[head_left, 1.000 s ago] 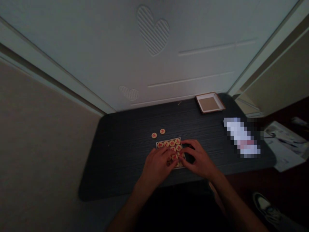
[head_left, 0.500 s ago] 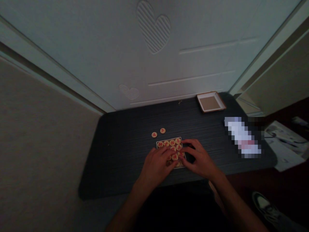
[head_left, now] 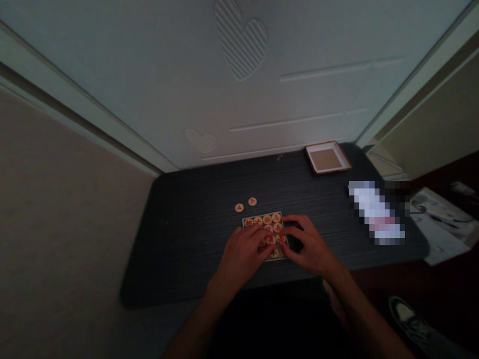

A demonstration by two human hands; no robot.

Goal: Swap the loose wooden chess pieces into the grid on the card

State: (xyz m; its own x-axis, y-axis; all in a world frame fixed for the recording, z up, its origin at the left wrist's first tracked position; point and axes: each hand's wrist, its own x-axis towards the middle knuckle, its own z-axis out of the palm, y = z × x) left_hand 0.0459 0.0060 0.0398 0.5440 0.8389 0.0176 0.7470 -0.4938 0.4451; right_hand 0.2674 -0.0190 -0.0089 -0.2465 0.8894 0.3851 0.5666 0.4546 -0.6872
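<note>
A small flat box (head_left: 244, 223) packed with several round cream game pieces marked in red lies on the dark table (head_left: 179, 239). My left hand (head_left: 241, 257) rests on its near left part, fingers curled over the pieces. My right hand (head_left: 309, 244) lies against its right side, fingers bent and touching the pieces. Whether either hand grips a piece is hidden. Two loose pieces (head_left: 246, 204) lie on the table just beyond the box, apart from both hands.
An open shallow box lid (head_left: 327, 158) sits at the table's far right corner. A pixelated white object (head_left: 376, 212) lies at the right edge. A pale door stands behind. Papers (head_left: 437, 224) and a shoe (head_left: 406, 311) are on the floor to the right.
My left hand has slid slightly forward over the pieces in the box. The right hand has hardly moved.
</note>
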